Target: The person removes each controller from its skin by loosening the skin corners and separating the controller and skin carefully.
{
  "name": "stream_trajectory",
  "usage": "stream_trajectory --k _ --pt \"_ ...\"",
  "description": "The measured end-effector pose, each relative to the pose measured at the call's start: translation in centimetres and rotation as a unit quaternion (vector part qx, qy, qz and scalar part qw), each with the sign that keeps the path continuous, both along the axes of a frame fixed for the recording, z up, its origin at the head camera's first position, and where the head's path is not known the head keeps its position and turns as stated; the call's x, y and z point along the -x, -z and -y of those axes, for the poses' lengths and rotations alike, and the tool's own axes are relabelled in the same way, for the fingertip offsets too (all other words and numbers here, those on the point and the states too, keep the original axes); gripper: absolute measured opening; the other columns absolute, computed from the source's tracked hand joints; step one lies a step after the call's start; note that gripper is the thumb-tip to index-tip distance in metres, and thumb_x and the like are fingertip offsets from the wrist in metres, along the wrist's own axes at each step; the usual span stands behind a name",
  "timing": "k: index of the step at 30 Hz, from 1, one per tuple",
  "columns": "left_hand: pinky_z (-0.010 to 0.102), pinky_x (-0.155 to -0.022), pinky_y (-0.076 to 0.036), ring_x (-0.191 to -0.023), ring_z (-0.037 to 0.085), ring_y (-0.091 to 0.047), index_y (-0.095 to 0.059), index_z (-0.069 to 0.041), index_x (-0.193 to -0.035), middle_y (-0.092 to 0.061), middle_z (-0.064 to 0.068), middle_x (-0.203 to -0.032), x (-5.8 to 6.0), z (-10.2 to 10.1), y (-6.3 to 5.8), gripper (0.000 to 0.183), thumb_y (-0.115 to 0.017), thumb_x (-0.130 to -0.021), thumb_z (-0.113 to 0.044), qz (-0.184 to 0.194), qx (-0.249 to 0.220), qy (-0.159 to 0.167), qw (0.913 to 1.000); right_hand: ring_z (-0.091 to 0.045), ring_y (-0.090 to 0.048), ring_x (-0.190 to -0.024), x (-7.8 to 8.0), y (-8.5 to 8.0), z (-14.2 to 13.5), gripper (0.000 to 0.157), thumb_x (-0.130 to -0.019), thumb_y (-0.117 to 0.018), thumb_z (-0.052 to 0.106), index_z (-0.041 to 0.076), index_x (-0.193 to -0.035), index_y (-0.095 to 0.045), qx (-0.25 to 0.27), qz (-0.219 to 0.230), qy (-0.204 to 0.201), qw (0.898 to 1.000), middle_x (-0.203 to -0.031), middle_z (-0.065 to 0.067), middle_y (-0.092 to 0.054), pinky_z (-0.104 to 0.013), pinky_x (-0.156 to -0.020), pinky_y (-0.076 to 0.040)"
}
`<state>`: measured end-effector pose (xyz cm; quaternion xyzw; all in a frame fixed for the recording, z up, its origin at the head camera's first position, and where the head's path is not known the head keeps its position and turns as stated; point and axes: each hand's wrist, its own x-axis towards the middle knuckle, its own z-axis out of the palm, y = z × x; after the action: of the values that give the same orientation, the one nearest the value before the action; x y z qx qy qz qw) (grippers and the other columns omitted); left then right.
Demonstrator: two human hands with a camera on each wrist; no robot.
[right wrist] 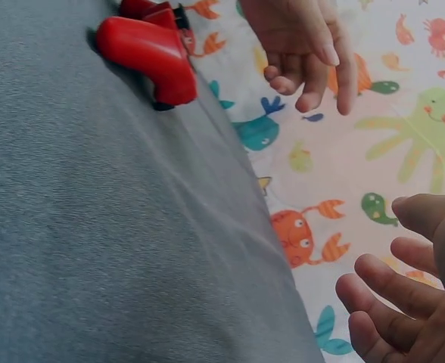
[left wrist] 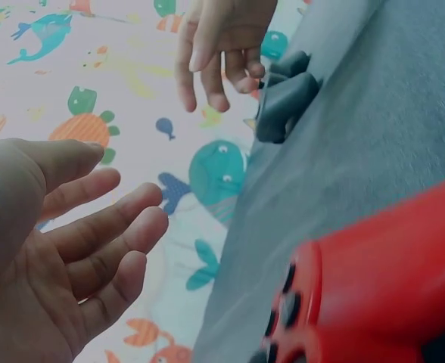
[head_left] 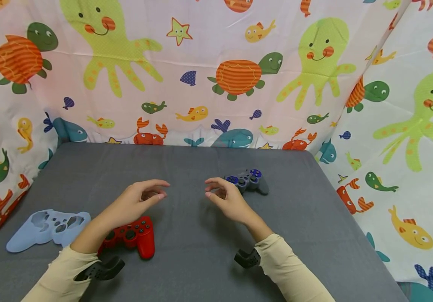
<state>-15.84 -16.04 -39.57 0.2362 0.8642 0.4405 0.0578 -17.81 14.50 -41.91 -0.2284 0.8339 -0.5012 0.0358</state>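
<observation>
Both hands hover over the grey table with relaxed, slightly bent fingers and nothing in them. My left hand (head_left: 135, 203) is above and just beyond a red game controller (head_left: 144, 239), partly covered by that forearm. The right hand (head_left: 228, 200) faces it across a gap, its back overlapping the edge of a dark grey game controller with blue buttons (head_left: 252, 180) in the head view. At the far left lies a light blue controller cover (head_left: 65, 228) with cut-out holes. The left wrist view has the red controller close below the left palm.
A grey cloth covers the table (head_left: 186, 268). Behind it and along both sides hangs a white curtain (head_left: 201, 42) printed with sea animals. Each wrist carries a black camera mount (head_left: 101, 269).
</observation>
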Motion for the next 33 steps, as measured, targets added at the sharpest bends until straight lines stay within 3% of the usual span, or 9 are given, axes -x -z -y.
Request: stream_trajectory --k 5,12,18,27,33 --pt "0.028 -0.085 -0.054 -0.105 0.018 -0.069 -0.061 -0.013 -0.136 -0.071 0.009 -0.12 0.3 -1.3 0.1 0.032 -0.057 -0.104 -0.019 0.011 -0.027 0.018 0.9994 -0.032 -0.07 -0.1 0.3 -0.3 -0.6 0.034 -0.1 -0.063 0.013 0.007 -0.134 -0.06 0.01 -0.009 0.012 1.0 -0.119 -0.018 -0.07 -0.034 -0.086 -0.054" --pt "0.03 -0.084 -0.055 -0.102 0.018 -0.069 -0.061 -0.014 -0.135 -0.071 0.009 -0.12 0.8 -3.3 0.5 0.034 -0.059 -0.103 -0.026 0.023 -0.046 0.024 0.9984 -0.044 -0.067 -0.101 0.7 -0.6 -1.9 0.035 -0.101 -0.062 0.015 0.008 -0.136 -0.058 0.013 -0.008 0.033 0.999 -0.12 -0.018 -0.069 -0.035 -0.082 -0.054" --pt "0.034 -0.084 -0.055 -0.1 0.017 -0.069 -0.062 -0.015 -0.135 -0.071 0.008 -0.12 1.4 -5.3 0.8 0.034 -0.06 -0.103 -0.027 0.031 -0.057 0.03 0.9974 -0.035 -0.068 -0.099 1.2 -0.7 -3.4 0.032 -0.101 -0.062 0.015 0.008 -0.132 -0.061 0.006 -0.019 0.059 0.998 -0.118 -0.017 -0.07 -0.03 -0.082 -0.053" --pt "0.033 -0.083 -0.055 -0.103 0.034 -0.069 -0.064 -0.012 -0.131 -0.072 0.012 -0.119 2.4 -7.7 1.8 0.031 -0.061 -0.102 -0.023 0.023 -0.08 0.039 0.9957 -0.044 -0.067 -0.098 1.8 -0.6 -5.9 0.033 -0.102 -0.061 0.013 0.003 -0.133 -0.059 0.011 -0.046 0.078 0.996 -0.118 -0.026 -0.068 -0.023 -0.078 -0.052" --pt "0.032 -0.08 -0.053 -0.1 0.037 -0.068 -0.065 -0.008 -0.128 -0.072 0.019 -0.114 3.0 -9.3 2.9 0.029 -0.061 -0.102 -0.02 0.023 -0.098 0.046 0.9939 -0.036 -0.068 -0.097 2.2 -0.5 -7.5 0.033 -0.102 -0.06 0.012 0.001 -0.133 -0.059 0.019 -0.054 0.099 0.993 -0.118 -0.028 -0.067 -0.021 -0.08 -0.053"
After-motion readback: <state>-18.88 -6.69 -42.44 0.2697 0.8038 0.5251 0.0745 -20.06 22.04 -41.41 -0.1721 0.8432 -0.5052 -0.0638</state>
